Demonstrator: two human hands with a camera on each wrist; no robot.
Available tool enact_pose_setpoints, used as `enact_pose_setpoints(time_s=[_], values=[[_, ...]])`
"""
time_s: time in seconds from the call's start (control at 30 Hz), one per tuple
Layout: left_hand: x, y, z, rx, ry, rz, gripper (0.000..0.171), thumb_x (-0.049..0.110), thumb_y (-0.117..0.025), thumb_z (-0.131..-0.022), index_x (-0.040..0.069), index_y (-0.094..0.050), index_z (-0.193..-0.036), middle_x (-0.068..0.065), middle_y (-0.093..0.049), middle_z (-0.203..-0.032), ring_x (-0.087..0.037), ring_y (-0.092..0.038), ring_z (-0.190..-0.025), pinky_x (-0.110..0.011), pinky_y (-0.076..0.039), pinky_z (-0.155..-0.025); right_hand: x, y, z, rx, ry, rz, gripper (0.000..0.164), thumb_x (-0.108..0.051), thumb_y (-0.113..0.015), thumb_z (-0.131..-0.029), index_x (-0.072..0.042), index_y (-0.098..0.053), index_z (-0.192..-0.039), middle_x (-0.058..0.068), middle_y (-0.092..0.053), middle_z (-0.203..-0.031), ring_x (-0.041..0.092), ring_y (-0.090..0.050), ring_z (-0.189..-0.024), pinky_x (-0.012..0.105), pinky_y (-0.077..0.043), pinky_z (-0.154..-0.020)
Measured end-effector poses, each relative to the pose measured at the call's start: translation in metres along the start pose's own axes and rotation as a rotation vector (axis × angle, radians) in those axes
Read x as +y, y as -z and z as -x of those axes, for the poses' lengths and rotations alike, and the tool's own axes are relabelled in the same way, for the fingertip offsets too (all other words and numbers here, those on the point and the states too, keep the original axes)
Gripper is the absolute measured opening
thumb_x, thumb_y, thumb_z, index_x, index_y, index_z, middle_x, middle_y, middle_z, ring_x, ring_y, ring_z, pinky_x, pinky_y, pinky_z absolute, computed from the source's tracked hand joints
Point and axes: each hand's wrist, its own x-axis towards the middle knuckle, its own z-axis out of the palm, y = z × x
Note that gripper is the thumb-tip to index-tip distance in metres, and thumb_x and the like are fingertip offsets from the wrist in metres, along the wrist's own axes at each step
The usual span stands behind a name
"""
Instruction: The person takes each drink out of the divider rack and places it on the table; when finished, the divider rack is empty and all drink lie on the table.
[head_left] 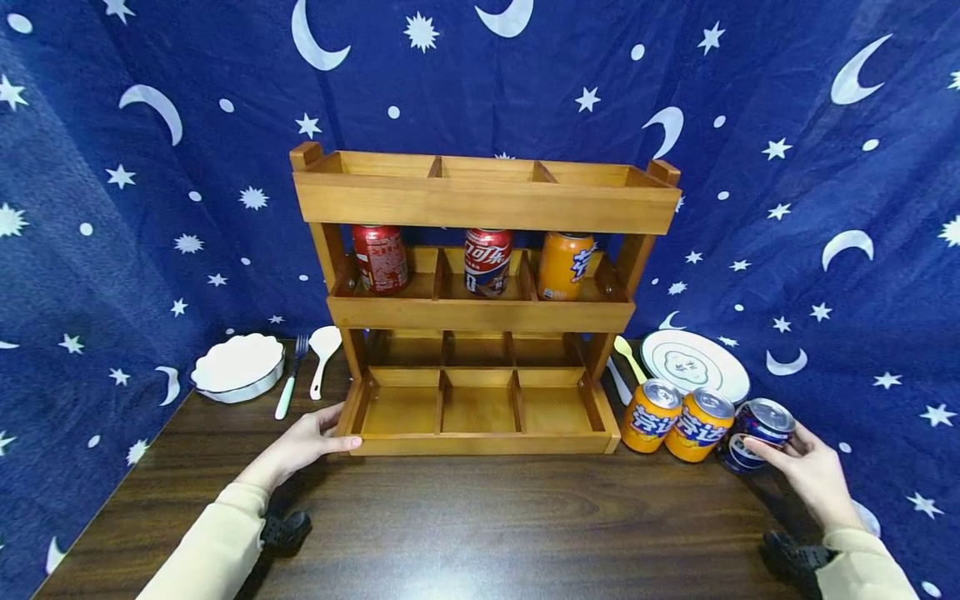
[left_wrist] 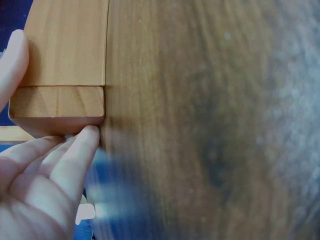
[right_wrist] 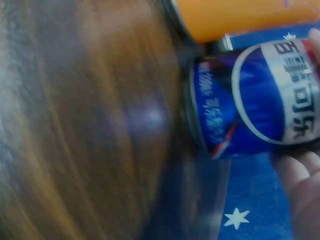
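Note:
A three-tier wooden shelf (head_left: 480,206) stands at the middle of the table. My left hand (head_left: 306,446) grips its bottom left front corner, thumb on the front; in the left wrist view the fingers press the wooden end (left_wrist: 57,102). On the right, my right hand (head_left: 816,473) holds a dark blue Pepsi can (head_left: 752,427), thumb in front and fingers around the far side. That can is upright, its blue label (right_wrist: 260,100) facing the right wrist camera. Two orange soda cans (head_left: 651,417) stand just left of it.
The middle tier bears a red can (head_left: 381,260), a red cola can (head_left: 487,262) and an orange can (head_left: 565,267). A white dish (head_left: 238,367), fork (head_left: 292,375) and white spoon (head_left: 324,354) lie left; a plate (head_left: 731,367), green-handled utensil (head_left: 628,358) and knife (head_left: 619,382) right.

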Motion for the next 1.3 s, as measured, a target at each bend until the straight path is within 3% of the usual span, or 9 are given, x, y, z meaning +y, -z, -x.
enact_pose_setpoints(time_s=[0.07,0.17,0.3,0.5,0.63,0.87,1.03,1.17,1.3], values=[[0.0,0.001,0.001,0.006,0.001,-0.006,0.088,0.037,-0.066,-0.075,-0.002,-0.02,-0.138,-0.025,-0.031,-0.138,-0.039,-0.033,-0.124,-0.049,-0.033,-0.098,-0.004,0.001,0.0,-0.034,0.01,0.0,0.07,-0.015,-0.064,-0.08,-0.012,-0.027,-0.138,-0.03,-0.048,-0.105,-0.024,-0.045,-0.089,-0.002,-0.036,-0.072],[0.001,0.003,0.002,0.009,-0.001,-0.006,0.088,0.037,-0.066,-0.075,-0.002,-0.02,-0.138,-0.025,-0.031,-0.137,-0.039,-0.033,-0.124,-0.048,-0.033,-0.098,-0.02,0.005,0.002,-0.054,0.023,0.113,0.074,-0.022,-0.063,-0.081,-0.01,-0.021,-0.14,-0.005,-0.05,-0.126,-0.028,-0.037,-0.091,-0.004,-0.033,-0.071],[0.001,0.005,0.005,0.012,-0.004,-0.008,0.088,0.037,-0.067,-0.075,-0.004,-0.02,-0.137,-0.025,-0.032,-0.137,-0.038,-0.034,-0.124,-0.047,-0.034,-0.097,-0.046,0.006,0.007,0.03,0.007,0.197,0.079,-0.028,-0.064,-0.079,-0.008,-0.018,-0.14,0.026,-0.026,-0.137,-0.027,-0.027,-0.1,-0.008,-0.027,-0.077],[0.0,0.009,0.007,0.027,0.005,-0.036,0.09,0.04,-0.066,-0.074,-0.004,-0.019,-0.137,-0.026,-0.031,-0.137,-0.039,-0.036,-0.122,-0.047,-0.035,-0.097,-0.11,-0.012,-0.003,0.11,0.096,0.056,0.073,-0.016,-0.065,-0.079,-0.014,-0.024,-0.139,0.007,-0.028,-0.142,-0.007,-0.032,-0.123,-0.001,-0.029,-0.089],[0.0,0.01,0.007,0.031,-0.004,-0.035,0.09,0.04,-0.066,-0.074,-0.004,-0.019,-0.137,-0.026,-0.031,-0.137,-0.038,-0.036,-0.122,-0.047,-0.035,-0.097,-0.172,-0.04,-0.018,0.077,0.221,-0.023,0.07,-0.01,-0.066,-0.077,-0.013,-0.03,-0.137,0.011,-0.034,-0.139,0.005,-0.038,-0.124,0.004,-0.033,-0.092],[0.002,0.01,0.006,0.016,-0.036,0.014,0.086,0.033,-0.066,-0.077,-0.005,-0.018,-0.137,-0.026,-0.031,-0.137,-0.037,-0.037,-0.122,-0.045,-0.034,-0.098,-0.243,-0.092,-0.048,0.004,0.393,-0.227,0.068,-0.009,-0.07,-0.073,-0.012,-0.039,-0.133,0.011,-0.042,-0.135,0.015,-0.042,-0.123,0.013,-0.036,-0.094],[0.001,0.006,0.005,0.007,-0.057,0.023,0.086,0.033,-0.066,-0.077,-0.007,-0.019,-0.137,-0.027,-0.034,-0.135,-0.037,-0.038,-0.121,-0.045,-0.034,-0.098,-0.295,-0.119,-0.057,-0.032,0.337,-0.106,0.075,-0.032,-0.071,-0.071,-0.014,-0.036,-0.135,0.009,-0.041,-0.136,0.017,-0.041,-0.124,0.026,-0.036,-0.099],[0.0,0.002,0.004,0.01,-0.055,0.032,0.084,0.032,-0.066,-0.077,-0.005,-0.021,-0.137,-0.025,-0.037,-0.134,-0.035,-0.041,-0.12,-0.044,-0.036,-0.097,-0.311,-0.136,-0.078,-0.026,0.306,0.042,0.085,-0.052,-0.068,-0.066,-0.016,-0.035,-0.135,0.009,-0.043,-0.134,0.019,-0.043,-0.122,0.035,-0.038,-0.098],[-0.001,-0.003,0.003,0.013,-0.046,0.023,0.085,0.033,-0.067,-0.076,-0.004,-0.021,-0.137,-0.025,-0.037,-0.134,-0.036,-0.041,-0.12,-0.044,-0.036,-0.097,-0.316,-0.145,-0.093,-0.013,0.314,0.09,0.081,-0.052,-0.069,-0.066,-0.016,-0.04,-0.132,0.009,-0.048,-0.129,0.021,-0.046,-0.118,0.035,-0.039,-0.096]])
